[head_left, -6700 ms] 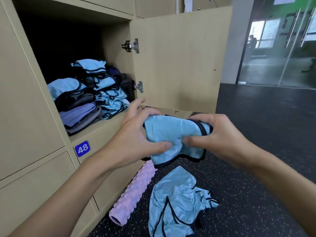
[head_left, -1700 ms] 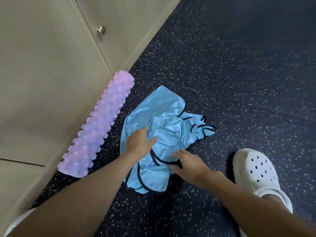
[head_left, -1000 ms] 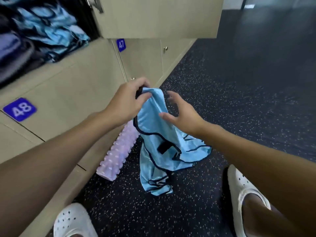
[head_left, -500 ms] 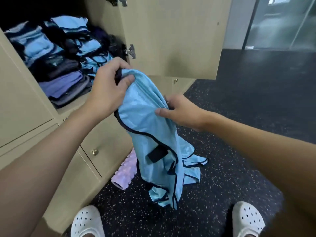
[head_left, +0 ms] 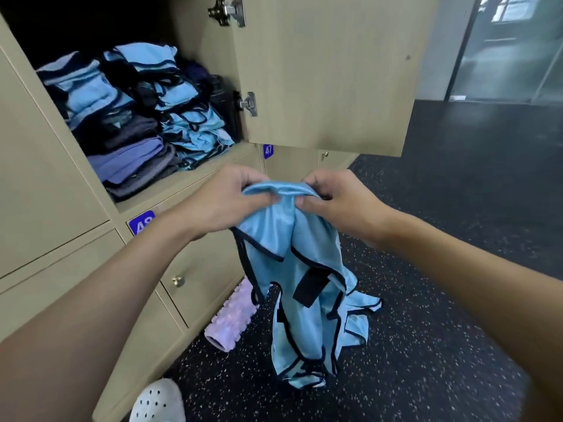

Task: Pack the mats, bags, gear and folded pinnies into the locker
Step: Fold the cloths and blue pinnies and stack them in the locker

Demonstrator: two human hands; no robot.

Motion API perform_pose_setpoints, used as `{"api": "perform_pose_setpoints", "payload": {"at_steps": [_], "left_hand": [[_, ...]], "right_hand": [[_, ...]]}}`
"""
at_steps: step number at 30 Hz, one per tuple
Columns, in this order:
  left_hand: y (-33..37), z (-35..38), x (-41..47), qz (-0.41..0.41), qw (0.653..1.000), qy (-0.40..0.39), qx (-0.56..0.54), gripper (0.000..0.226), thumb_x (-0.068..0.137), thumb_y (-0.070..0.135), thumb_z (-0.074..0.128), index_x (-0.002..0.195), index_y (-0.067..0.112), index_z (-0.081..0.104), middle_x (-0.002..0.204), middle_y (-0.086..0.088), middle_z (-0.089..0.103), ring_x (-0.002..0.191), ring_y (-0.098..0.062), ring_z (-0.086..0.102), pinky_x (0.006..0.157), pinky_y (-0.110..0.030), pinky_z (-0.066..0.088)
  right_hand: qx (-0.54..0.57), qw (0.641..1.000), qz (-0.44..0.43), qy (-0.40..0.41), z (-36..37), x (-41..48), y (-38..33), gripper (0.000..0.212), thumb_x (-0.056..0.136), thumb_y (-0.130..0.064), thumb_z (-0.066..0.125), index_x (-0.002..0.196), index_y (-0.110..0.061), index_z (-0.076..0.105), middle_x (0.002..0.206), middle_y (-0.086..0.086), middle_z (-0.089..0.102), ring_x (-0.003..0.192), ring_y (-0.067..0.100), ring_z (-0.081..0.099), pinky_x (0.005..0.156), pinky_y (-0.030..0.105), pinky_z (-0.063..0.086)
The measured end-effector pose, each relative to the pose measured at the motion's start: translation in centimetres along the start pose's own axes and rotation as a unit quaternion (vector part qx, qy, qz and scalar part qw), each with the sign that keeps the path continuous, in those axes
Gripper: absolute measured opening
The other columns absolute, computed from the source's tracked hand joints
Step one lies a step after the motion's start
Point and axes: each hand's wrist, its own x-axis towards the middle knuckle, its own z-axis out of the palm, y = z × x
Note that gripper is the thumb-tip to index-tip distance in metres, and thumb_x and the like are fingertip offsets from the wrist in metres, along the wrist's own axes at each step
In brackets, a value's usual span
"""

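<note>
The left hand [head_left: 225, 204] and the right hand [head_left: 339, 205] each pinch the top edge of a light blue fabric pinny with dark trim [head_left: 292, 263], which hangs unfolded in front of the beige wooden locker [head_left: 45, 178], just below its open compartment. Folded blue pinnies [head_left: 189, 123] are stacked at the right end of that compartment's shelf. A lilac ridged foam roller [head_left: 231, 315] lies on the speckled black floor [head_left: 426, 345] against the locker's base.

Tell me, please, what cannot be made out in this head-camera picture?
Head view:
- Roller: far end hidden behind the held pinny.
- Floor pinny: mostly hidden behind the held pinny.
- Label 48: second digit partly covered by the left forearm.
- Locker back: too dark to see.
- Shoe: cut off by the bottom edge.
</note>
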Motion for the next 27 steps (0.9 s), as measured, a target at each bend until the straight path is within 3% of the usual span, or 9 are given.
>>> {"api": "perform_pose_setpoints", "payload": {"at_steps": [4, 7, 9, 13, 16, 18, 21, 24, 27], "left_hand": [[0.3, -1.3, 0.6, 0.029, 0.993, 0.110, -0.016, 0.024, 0.094, 0.003, 0.060, 0.082, 0.020, 0.072, 0.072, 0.015, 0.066, 0.064, 0.004, 0.054, 0.059, -0.008, 0.041], [-0.2, -1.9, 1.0, 0.002, 0.986, 0.165, 0.037, 0.015, 0.096, 0.010, 0.060, 0.086, 0.013, 0.070, 0.082, 0.006, 0.066, 0.072, -0.003, 0.056, 0.061, -0.014, 0.042], [-0.4, -2.1, 0.9, -0.022, 0.989, 0.124, 0.079, 0.004, 0.094, 0.015, 0.065, 0.095, 0.016, 0.069, 0.092, 0.004, 0.066, 0.084, -0.010, 0.060, 0.069, -0.020, 0.044], [0.3, -0.2, 0.1, -0.009, 0.997, -0.075, 0.011, 0.056, 0.079, 0.039, 0.077, 0.130, 0.026, 0.058, 0.121, 0.016, 0.065, 0.112, 0.005, 0.060, 0.098, -0.015, 0.044], [0.1, 1.6, 0.4, 0.026, 0.997, -0.072, -0.019, 0.023, 0.087, 0.022, 0.074, 0.108, 0.014, 0.071, 0.099, -0.003, 0.075, 0.089, -0.009, 0.069, 0.083, -0.021, 0.051], [0.0, 1.7, 0.5, 0.035, 0.998, -0.037, -0.038, 0.005, 0.089, 0.013, 0.073, 0.092, 0.009, 0.074, 0.085, -0.013, 0.073, 0.072, -0.014, 0.061, 0.070, -0.029, 0.047], [0.2, 1.1, 0.6, 0.038, 0.997, 0.009, -0.069, 0.005, 0.090, 0.007, 0.070, 0.091, 0.008, 0.074, 0.081, -0.006, 0.074, 0.069, -0.007, 0.062, 0.064, -0.019, 0.049], [0.7, 0.1, 0.6, 0.032, 0.990, 0.073, -0.116, 0.011, 0.092, 0.005, 0.066, 0.089, 0.012, 0.073, 0.081, -0.005, 0.075, 0.071, -0.010, 0.065, 0.066, -0.024, 0.053], [0.4, -1.4, 0.8, 0.027, 0.982, 0.144, -0.121, 0.016, 0.093, 0.006, 0.065, 0.084, 0.018, 0.071, 0.080, -0.001, 0.073, 0.070, -0.010, 0.064, 0.067, -0.024, 0.053]], "right_hand": [[0.021, 0.996, 0.033, -0.084, -0.2, -0.6, 0.0, 0.009, 0.094, -0.015, 0.066, 0.102, -0.014, 0.068, 0.095, 0.013, 0.074, 0.083, 0.024, 0.071, 0.076, 0.034, 0.059], [-0.027, 0.995, 0.045, -0.085, -0.1, -0.8, 0.4, 0.024, 0.095, -0.016, 0.064, 0.073, -0.009, 0.062, 0.062, -0.005, 0.056, 0.052, 0.002, 0.048, 0.051, 0.015, 0.039], [-0.026, 0.998, 0.051, -0.041, -0.1, -0.6, 0.5, 0.031, 0.095, -0.017, 0.064, 0.067, -0.005, 0.057, 0.055, -0.009, 0.044, 0.046, 0.002, 0.036, 0.046, 0.015, 0.030], [-0.008, 0.999, 0.026, 0.024, 0.2, -0.4, -0.3, 0.026, 0.093, -0.016, 0.066, 0.084, 0.009, 0.064, 0.063, 0.007, 0.049, 0.052, 0.007, 0.038, 0.048, 0.019, 0.033], [0.012, 0.999, 0.017, 0.035, 0.4, -0.4, -0.8, 0.017, 0.091, -0.013, 0.068, 0.088, 0.005, 0.070, 0.079, 0.024, 0.067, 0.068, 0.016, 0.053, 0.064, 0.041, 0.050], [0.028, 0.999, 0.018, 0.038, 0.3, -0.4, -0.8, 0.014, 0.091, -0.010, 0.067, 0.090, 0.004, 0.071, 0.081, 0.025, 0.068, 0.069, 0.017, 0.054, 0.066, 0.043, 0.051], [0.070, 0.997, 0.020, 0.022, 0.2, -0.5, -0.3, 0.008, 0.092, -0.010, 0.066, 0.092, -0.002, 0.070, 0.075, 0.007, 0.064, 0.066, 0.008, 0.052, 0.061, 0.023, 0.046], [0.049, 0.996, 0.057, -0.048, 0.0, -0.8, 0.7, 0.013, 0.091, -0.016, 0.069, 0.098, -0.004, 0.070, 0.097, 0.021, 0.072, 0.078, 0.013, 0.060, 0.075, 0.033, 0.051], [0.019, 0.996, 0.065, -0.052, -0.2, -0.8, 1.2, 0.019, 0.093, -0.017, 0.067, 0.092, 0.003, 0.067, 0.087, 0.022, 0.067, 0.075, 0.019, 0.054, 0.071, 0.038, 0.044]]}}
